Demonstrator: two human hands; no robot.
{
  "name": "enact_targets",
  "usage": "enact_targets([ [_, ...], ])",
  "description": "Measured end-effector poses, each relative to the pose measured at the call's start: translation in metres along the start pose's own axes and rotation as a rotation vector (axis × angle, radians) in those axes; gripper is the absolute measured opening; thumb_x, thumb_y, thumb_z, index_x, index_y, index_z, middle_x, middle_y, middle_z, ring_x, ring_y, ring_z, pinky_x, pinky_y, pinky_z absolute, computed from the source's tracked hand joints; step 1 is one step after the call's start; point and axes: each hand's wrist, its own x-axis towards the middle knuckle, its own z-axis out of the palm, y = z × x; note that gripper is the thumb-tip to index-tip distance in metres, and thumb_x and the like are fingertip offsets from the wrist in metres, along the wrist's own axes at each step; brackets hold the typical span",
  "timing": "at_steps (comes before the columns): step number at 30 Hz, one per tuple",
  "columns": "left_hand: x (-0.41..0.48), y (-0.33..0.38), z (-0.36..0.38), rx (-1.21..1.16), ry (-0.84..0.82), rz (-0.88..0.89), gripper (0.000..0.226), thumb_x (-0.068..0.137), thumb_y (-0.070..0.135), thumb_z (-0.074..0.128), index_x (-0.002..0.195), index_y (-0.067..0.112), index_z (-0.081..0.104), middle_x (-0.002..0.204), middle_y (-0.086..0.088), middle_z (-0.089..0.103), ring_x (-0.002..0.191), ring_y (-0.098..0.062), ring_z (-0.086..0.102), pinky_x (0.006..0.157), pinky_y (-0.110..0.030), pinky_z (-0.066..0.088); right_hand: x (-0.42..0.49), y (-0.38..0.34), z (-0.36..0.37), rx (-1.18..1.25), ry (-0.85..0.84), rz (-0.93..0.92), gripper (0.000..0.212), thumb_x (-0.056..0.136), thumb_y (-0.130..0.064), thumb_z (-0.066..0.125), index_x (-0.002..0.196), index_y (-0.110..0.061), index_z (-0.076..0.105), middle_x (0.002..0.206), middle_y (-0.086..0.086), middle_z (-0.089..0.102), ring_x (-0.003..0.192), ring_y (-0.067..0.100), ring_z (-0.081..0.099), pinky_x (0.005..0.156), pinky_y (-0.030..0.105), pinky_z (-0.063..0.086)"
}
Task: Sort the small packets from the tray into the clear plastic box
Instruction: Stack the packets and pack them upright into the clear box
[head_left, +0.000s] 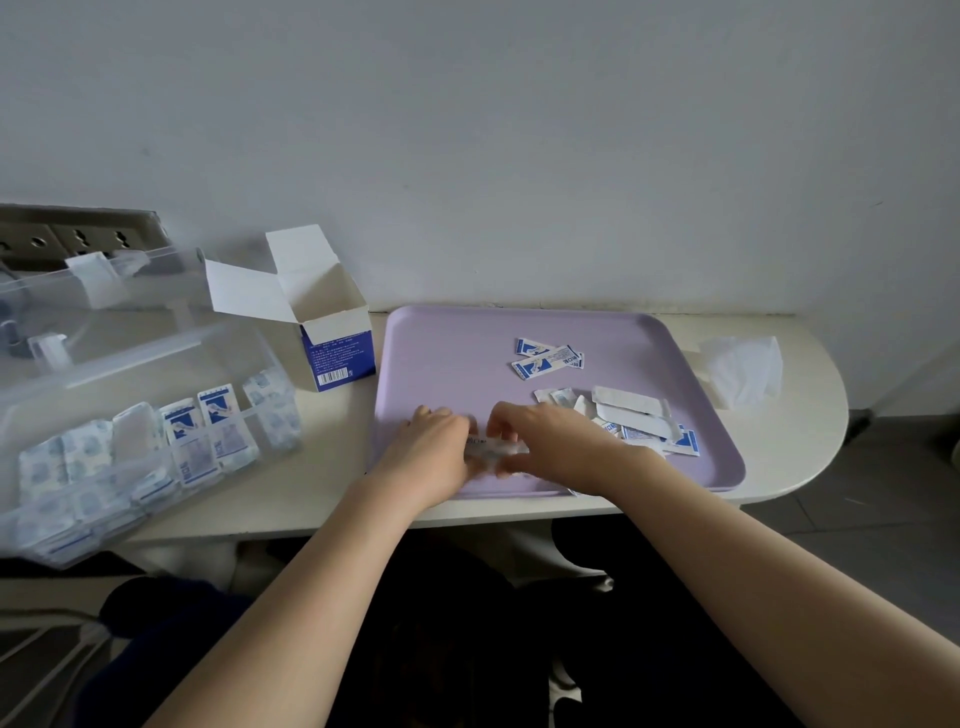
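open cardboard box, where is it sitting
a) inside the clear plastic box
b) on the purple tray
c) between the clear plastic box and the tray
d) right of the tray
c: the open cardboard box stands between the clear plastic box on its left and the purple tray on its right.

head-worn view, forward-down, near tray (441, 353)

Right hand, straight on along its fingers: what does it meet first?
Likely the left hand: the right hand points leftward across the packets they both hold, almost touching it.
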Motion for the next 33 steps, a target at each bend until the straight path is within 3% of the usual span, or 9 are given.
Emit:
enact_targets([
  [3,0.000,-0.001,-0.006,-0.099,0.206,-0.017,0.015,0.092,0.024,0.057,0.102,0.013,0.056,0.107,-0.005,0.059,0.099,-0.024,0.052,0.082,-0.035,0.044,0.003,-0.004,-0.004,0.011,0.196,-0.032,0.023,0.090,-0.027,0.058,0.110,-0.016,0.057,0.108,0.003,0.063,0.102,0.023,0.054,0.073,0.029,0.033],
  [6,0.001,-0.005,-0.009,-0.134,0.289,-0.029,0.013,0.094,0.020,0.053,0.102,0.009,0.053,0.107,-0.008,0.057,0.099,-0.025,0.050,0.080,-0.035,0.042,0.008,-0.004,-0.001,0.063,0.299,-0.015,0.021,0.091,-0.024,0.057,0.108,-0.014,0.060,0.110,0.002,0.063,0.109,0.021,0.048,0.076,0.024,0.029],
  [11,0.003,-0.016,0.005,0.166,0.104,-0.115,0.026,0.094,0.020,0.048,0.118,0.009,0.044,0.121,-0.014,0.042,0.114,-0.030,0.039,0.092,-0.033,0.036,0.021,0.008,0.022,0.116,0.157,0.137,0.038,0.090,-0.016,0.057,0.125,-0.010,0.047,0.129,0.012,0.043,0.122,0.029,0.036,0.101,0.030,0.028],
  [14,0.002,-0.018,0.007,0.141,0.101,-0.148,0.024,0.094,0.020,0.049,0.115,0.009,0.045,0.119,-0.013,0.042,0.112,-0.030,0.040,0.088,-0.034,0.038,0.024,0.011,0.026,0.150,0.159,0.163,0.038,0.089,-0.009,0.055,0.127,-0.009,0.046,0.130,0.013,0.041,0.122,0.030,0.036,0.101,0.030,0.028],
  [20,0.001,-0.017,0.004,0.033,0.150,-0.168,0.025,0.091,0.019,0.053,0.112,0.012,0.041,0.113,-0.010,0.044,0.101,-0.030,0.049,0.070,-0.035,0.040,0.024,0.007,0.024,0.172,0.164,0.137,0.032,0.092,-0.014,0.054,0.123,-0.008,0.051,0.125,0.010,0.048,0.119,0.026,0.041,0.093,0.024,0.029],
  [27,0.002,-0.013,0.019,0.296,0.081,-0.123,0.030,0.098,0.025,0.042,0.123,0.011,0.034,0.123,-0.013,0.034,0.111,-0.030,0.045,0.085,-0.036,0.042,0.015,-0.010,0.034,-0.048,0.099,-0.003,0.047,0.089,0.003,0.040,0.135,-0.004,0.032,0.136,0.014,0.030,0.127,0.029,0.031,0.099,0.028,0.029],
  [30,0.003,-0.013,0.018,0.235,0.112,-0.168,0.028,0.096,0.023,0.045,0.119,0.010,0.036,0.122,-0.013,0.037,0.110,-0.032,0.047,0.084,-0.037,0.042,0.014,-0.013,0.032,-0.058,0.124,0.010,0.047,0.090,0.001,0.039,0.136,-0.003,0.029,0.140,0.015,0.025,0.131,0.029,0.028,0.098,0.029,0.032],
  [33,0.003,-0.011,0.015,0.080,0.091,-0.216,0.029,0.095,0.020,0.046,0.120,0.008,0.035,0.122,-0.014,0.036,0.110,-0.035,0.049,0.085,-0.038,0.041,0.016,-0.012,0.031,0.006,0.160,0.077,0.055,0.094,-0.009,0.044,0.142,-0.002,0.018,0.143,0.016,0.021,0.135,0.029,0.021,0.107,0.026,0.020],
])
